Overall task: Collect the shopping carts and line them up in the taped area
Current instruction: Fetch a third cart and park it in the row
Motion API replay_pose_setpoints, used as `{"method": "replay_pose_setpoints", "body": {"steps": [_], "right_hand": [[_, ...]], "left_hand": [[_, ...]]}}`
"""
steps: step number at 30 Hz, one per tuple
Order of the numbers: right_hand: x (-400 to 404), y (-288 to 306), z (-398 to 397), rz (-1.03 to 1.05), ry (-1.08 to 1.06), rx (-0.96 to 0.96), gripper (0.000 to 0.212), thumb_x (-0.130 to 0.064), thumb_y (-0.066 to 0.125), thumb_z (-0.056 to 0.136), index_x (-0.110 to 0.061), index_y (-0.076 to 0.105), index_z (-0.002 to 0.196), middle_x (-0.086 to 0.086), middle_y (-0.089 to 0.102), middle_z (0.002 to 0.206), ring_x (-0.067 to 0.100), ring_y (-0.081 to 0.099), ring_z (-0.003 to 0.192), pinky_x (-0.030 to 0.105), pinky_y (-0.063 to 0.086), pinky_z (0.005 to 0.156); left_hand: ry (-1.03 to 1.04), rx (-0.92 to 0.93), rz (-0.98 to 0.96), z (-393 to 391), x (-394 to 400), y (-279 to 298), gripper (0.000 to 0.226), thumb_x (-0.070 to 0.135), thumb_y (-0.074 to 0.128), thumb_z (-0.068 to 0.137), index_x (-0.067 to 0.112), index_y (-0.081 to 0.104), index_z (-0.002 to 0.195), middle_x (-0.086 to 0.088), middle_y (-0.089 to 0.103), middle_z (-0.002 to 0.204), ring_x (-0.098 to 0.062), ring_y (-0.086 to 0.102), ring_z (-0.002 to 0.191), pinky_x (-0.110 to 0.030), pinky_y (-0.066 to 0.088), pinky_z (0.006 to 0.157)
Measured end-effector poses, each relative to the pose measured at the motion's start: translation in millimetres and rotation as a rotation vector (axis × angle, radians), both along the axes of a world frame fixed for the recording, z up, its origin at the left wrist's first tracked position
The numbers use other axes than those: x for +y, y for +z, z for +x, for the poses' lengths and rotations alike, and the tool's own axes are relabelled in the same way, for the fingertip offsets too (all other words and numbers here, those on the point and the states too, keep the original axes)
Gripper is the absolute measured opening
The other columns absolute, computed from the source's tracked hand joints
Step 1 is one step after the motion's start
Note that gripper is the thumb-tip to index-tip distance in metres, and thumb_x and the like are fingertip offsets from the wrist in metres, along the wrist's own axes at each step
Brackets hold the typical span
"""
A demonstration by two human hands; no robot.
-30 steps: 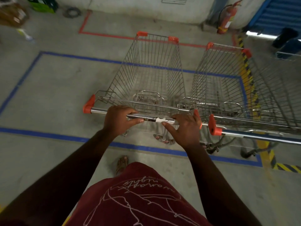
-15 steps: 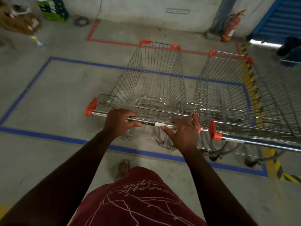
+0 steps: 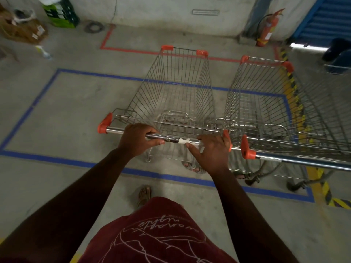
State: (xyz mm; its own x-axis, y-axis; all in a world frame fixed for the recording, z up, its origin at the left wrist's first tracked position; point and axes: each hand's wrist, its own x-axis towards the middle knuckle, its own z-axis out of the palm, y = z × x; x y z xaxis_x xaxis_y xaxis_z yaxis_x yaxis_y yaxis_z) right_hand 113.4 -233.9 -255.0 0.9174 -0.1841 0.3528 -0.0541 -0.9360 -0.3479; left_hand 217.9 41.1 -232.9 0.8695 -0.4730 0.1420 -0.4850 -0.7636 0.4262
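A wire shopping cart point(image 3: 176, 92) with orange corner caps stands in front of me inside the blue taped rectangle point(image 3: 47, 160). My left hand point(image 3: 138, 139) grips its chrome handle bar point(image 3: 115, 130). My right hand point(image 3: 210, 150) rests on the right end of the same bar, fingers loosely spread over it. A second cart point(image 3: 262, 103) stands parallel right beside it, also within the blue tape, its handle point(image 3: 296, 160) stretching off to the right. Part of a third cart's basket point(image 3: 326, 111) shows at the right edge.
Red tape point(image 3: 106, 40) marks another area near the far wall. A fire extinguisher point(image 3: 266, 29) stands at the back right by a blue shutter point(image 3: 326, 18). A green crate point(image 3: 60, 14) and a brown sack point(image 3: 20, 29) sit at the back left. Yellow-black hazard tape point(image 3: 292, 95) runs along the right.
The cart has rolled slightly forward into the blue rectangle next to the second cart. My right hand's fingers have loosened on the bar.
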Motion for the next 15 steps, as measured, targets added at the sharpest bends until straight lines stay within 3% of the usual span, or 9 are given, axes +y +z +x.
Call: {"method": "replay_pose_setpoints", "body": {"steps": [3,6,8,10,13,15], "right_hand": [[9.2,9.8,-6.3,0.034,0.006,-0.028,0.056,-0.073,0.057,0.092,-0.026,0.073,0.116,-0.006,0.075,0.109,0.019,0.067,0.108,0.059,0.024,0.123],[38.9,26.7,-15.8,0.17,0.022,-0.136,0.034,-0.048,0.065,0.097,-0.022,0.069,0.12,-0.004,0.071,0.116,0.022,0.062,0.111,0.047,0.037,0.11],[69.5,35.1,-16.9,0.273,0.133,-0.197,0.014,-0.027,0.066,0.097,-0.019,0.071,0.108,-0.003,0.071,0.108,0.022,0.063,0.101,0.04,0.042,0.095],[105.7,39.1,-12.9,0.362,0.252,-0.191,0.009,-0.016,0.066,0.097,-0.016,0.072,0.103,-0.003,0.07,0.101,0.016,0.061,0.091,0.034,0.046,0.085],[168.0,43.2,-3.4,0.471,0.395,-0.117,0.009,-0.01,0.067,0.097,-0.015,0.072,0.102,-0.003,0.069,0.097,0.013,0.059,0.077,0.031,0.049,0.077],[213.0,43.6,4.3,0.504,0.477,-0.054,0.008,-0.011,0.067,0.096,-0.016,0.072,0.1,-0.005,0.069,0.094,0.013,0.059,0.077,0.032,0.05,0.075]], "left_hand": [[0.029,-0.001,-0.087,-2.7,6.1,-0.9,0.057,0.076,0.07,0.075,0.029,0.072,0.109,0.014,0.071,0.099,-0.01,0.067,0.092,-0.047,0.053,0.094],[0.035,-0.078,-0.175,-13.7,15.4,4.6,0.039,0.057,0.073,0.086,0.026,0.072,0.111,0.009,0.074,0.106,-0.015,0.068,0.102,-0.052,0.049,0.098],[0.015,-0.124,-0.26,-21.1,28.4,11.7,0.026,0.04,0.072,0.091,0.02,0.074,0.109,0.005,0.074,0.103,-0.017,0.069,0.098,-0.047,0.052,0.093],[0.032,-0.137,-0.332,-30.4,49.3,15.8,0.021,0.028,0.069,0.094,0.013,0.075,0.107,0.003,0.074,0.098,-0.014,0.068,0.093,-0.037,0.052,0.09],[0.121,-0.137,-0.369,-48.3,95.9,14.2,0.017,0.023,0.066,0.094,0.013,0.076,0.103,0.004,0.072,0.094,-0.005,0.063,0.089,-0.019,0.047,0.092],[0.174,-0.143,-0.367,-60.1,137.9,6.6,0.016,0.023,0.065,0.094,0.013,0.076,0.101,0.003,0.074,0.097,-0.01,0.064,0.093,-0.019,0.044,0.093]]}}
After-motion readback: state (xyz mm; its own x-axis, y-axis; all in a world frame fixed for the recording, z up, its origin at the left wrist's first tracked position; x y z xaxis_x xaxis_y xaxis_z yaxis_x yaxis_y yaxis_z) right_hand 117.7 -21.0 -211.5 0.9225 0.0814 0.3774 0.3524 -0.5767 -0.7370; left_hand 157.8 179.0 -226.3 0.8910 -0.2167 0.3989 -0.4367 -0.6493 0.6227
